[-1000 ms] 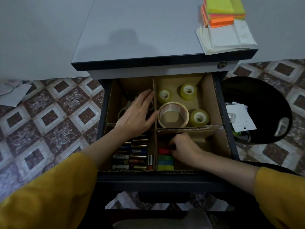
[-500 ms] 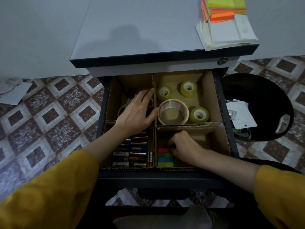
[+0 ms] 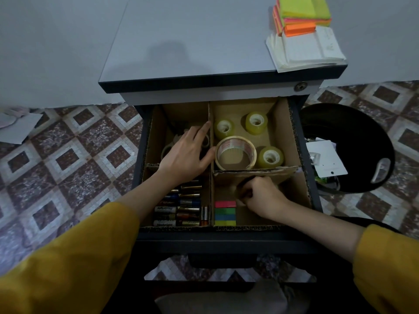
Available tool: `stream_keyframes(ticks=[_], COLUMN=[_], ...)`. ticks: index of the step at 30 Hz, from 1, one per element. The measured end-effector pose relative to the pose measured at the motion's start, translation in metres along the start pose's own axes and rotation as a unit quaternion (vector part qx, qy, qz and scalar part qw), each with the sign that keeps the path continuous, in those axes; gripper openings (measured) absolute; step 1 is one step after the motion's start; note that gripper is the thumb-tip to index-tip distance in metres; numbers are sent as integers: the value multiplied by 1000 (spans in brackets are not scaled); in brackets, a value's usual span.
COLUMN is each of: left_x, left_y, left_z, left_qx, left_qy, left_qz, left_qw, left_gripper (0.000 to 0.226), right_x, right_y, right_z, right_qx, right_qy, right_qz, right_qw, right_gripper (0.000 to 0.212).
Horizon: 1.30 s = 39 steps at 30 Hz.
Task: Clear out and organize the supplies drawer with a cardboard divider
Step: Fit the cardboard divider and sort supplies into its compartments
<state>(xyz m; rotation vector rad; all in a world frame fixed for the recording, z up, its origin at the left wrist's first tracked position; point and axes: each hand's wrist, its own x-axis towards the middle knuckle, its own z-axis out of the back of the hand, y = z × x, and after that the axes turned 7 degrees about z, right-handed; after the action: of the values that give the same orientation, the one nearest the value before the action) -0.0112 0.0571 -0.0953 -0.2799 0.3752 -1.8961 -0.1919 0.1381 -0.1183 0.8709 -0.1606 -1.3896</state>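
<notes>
Head view, left hand (image 3: 186, 155) flat against divider (image 3: 210, 117), right hand (image 3: 260, 196) curled, grip unclear

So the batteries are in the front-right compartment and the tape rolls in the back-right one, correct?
Not quite. The head view shows the batteries in the front-left compartment, not the front-right. The tape rolls are in the back-right one, as you said.
</notes>
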Motion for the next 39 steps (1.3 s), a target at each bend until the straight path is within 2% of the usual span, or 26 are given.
stream_keyframes(ticks=[6, 13, 19, 23, 27, 29, 32, 39], left_x=[0, 1, 1, 1, 2, 2, 2, 2], left_y=[0, 2, 1, 2, 2, 1, 2, 2], left_z=[-1, -2, -1, -2, -3, -3, -3, -3], left_qx=[0, 0, 0, -1, 4, 3, 2, 2], left_qy=[-5, -10, -12, -12, -9, -9, -11, -8], left_qz=[0, -8, -11, -12, -8, -6, -5, -3], left_qw=[1000, 1000, 1000, 1000, 1000, 1000, 1000, 1000], left_gripper=[63, 62, 62, 62, 66, 69, 68, 64], right_x=[5, 8, 7, 6, 7, 6, 3, 8], right_y=[0, -2, -1, -1, 0, -1, 1, 2], right_z=[-2, -6, -4, -4, -3, -3, -4, -6], right_qx=[124, 180, 130, 138, 139, 88, -26, -54], right_qy=[49, 75, 52, 55, 51, 34, 32, 41], right_qz=[-106, -139, -102, -80, -85, -60, 24, 48], right_qw=[985, 971, 985, 986, 985, 994, 999, 997], right_gripper=[14, 14, 14, 20, 16, 15, 19, 16])
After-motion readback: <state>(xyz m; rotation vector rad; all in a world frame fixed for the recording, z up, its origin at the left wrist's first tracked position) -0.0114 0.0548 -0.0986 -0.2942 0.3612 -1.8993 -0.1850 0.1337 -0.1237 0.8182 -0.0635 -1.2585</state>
